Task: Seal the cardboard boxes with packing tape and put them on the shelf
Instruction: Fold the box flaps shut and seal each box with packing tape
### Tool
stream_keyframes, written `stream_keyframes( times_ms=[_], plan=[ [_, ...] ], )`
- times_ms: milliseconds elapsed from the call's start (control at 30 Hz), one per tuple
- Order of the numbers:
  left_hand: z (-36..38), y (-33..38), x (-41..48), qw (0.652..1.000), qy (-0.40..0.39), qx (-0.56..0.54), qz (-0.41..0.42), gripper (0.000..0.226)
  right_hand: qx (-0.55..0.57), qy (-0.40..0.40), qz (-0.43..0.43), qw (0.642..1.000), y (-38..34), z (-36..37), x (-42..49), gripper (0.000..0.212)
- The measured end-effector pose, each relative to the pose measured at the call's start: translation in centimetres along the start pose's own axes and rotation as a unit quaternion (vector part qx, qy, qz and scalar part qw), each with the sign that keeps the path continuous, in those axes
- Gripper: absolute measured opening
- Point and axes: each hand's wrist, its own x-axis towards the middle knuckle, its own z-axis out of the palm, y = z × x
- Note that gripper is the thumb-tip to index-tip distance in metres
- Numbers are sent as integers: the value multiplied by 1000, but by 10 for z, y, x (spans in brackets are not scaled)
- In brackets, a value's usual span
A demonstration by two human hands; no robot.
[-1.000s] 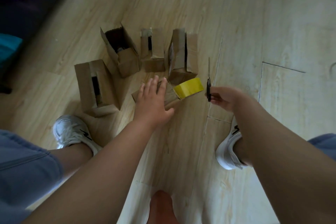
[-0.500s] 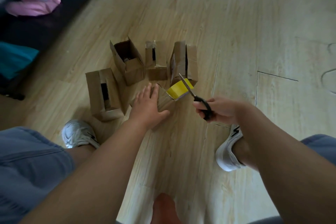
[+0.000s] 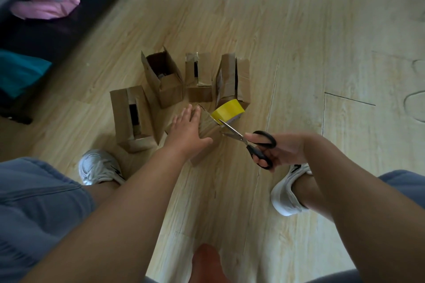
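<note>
A home room: pale wood-plank floor, soft parcel bags alongside.

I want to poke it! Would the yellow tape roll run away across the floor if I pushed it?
Probably not far. The yellow tape roll looks joined by a strip to the box under the left hand, so it would likely tug back. Cut free, its round shape could roll on the smooth wooden floor.
</note>
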Motion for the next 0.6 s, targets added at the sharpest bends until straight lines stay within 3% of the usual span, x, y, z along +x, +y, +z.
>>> stream_keyframes(
  times_ms=[600],
  plan=[
    [-5, 6, -6, 998, -1, -54, -19, 101, 55, 71, -42, 995, -10, 16, 26, 54]
  ],
)
